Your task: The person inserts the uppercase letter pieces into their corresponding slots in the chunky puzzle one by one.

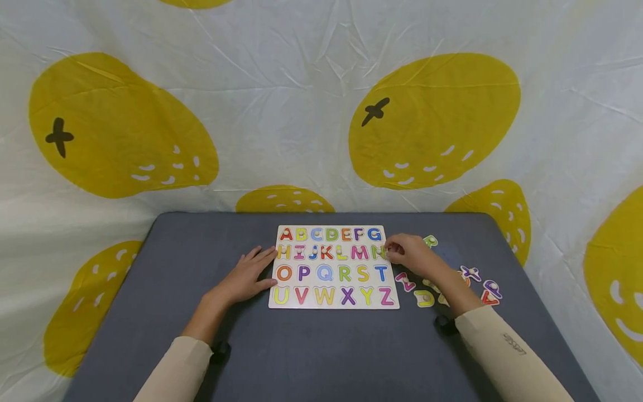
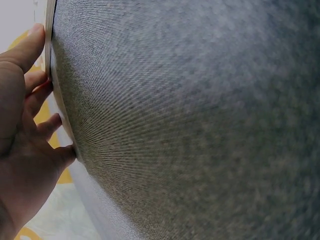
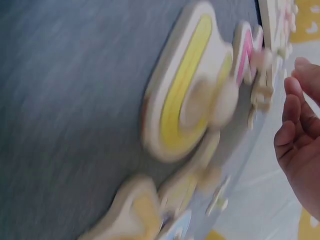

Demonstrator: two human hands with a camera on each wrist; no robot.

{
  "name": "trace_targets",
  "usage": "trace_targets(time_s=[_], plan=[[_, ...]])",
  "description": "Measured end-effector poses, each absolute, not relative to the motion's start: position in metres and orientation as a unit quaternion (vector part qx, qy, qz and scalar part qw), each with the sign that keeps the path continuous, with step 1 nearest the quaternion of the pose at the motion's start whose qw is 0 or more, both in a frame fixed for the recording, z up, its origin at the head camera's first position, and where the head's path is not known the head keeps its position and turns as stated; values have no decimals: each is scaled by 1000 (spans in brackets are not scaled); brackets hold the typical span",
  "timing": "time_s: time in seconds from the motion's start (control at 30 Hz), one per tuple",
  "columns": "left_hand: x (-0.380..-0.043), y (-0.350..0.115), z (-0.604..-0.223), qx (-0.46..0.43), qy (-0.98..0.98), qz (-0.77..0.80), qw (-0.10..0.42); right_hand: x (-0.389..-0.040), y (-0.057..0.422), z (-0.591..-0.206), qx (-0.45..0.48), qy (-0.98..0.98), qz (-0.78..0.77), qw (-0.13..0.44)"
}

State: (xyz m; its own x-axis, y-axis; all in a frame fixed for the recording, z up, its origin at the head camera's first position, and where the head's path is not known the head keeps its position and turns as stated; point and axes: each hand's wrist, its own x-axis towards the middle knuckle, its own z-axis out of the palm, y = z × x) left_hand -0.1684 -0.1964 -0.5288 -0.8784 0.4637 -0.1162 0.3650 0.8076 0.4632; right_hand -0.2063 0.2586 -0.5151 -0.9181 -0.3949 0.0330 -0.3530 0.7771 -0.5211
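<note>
A white alphabet puzzle board (image 1: 311, 263) lies on the grey table, its letters in four rows. At its left edge is my left hand (image 1: 246, 276), fingers spread and fairly straight, fingertips and thumb touching the rim; in the left wrist view the same hand (image 2: 30, 125) meets the board's side. Over the right edge, beside the green letter N (image 1: 377, 253), my right hand (image 1: 409, 254) has thumb and forefinger brought together. In the right wrist view that hand (image 3: 305, 120) shows curled fingers; I cannot tell whether a piece is between the tips.
Loose knobbed letter pieces lie right of the board: a pink Z (image 1: 405, 282), a yellow U (image 1: 424, 298), a purple X (image 1: 470, 273), a red V (image 1: 489, 297) and several others, some behind my right forearm. A white curtain with yellow fruit prints (image 1: 434, 120) hangs behind the table.
</note>
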Motion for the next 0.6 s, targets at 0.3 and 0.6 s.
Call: trace_targets(time_s=[0.3, 0.6], plan=[[-167, -198, -530, 217, 946, 213, 110, -190, 305, -510, -203, 948, -246, -2], [-168, -198, -533, 219, 945, 218, 106, -164, 356, -515, -172, 953, -248, -15]])
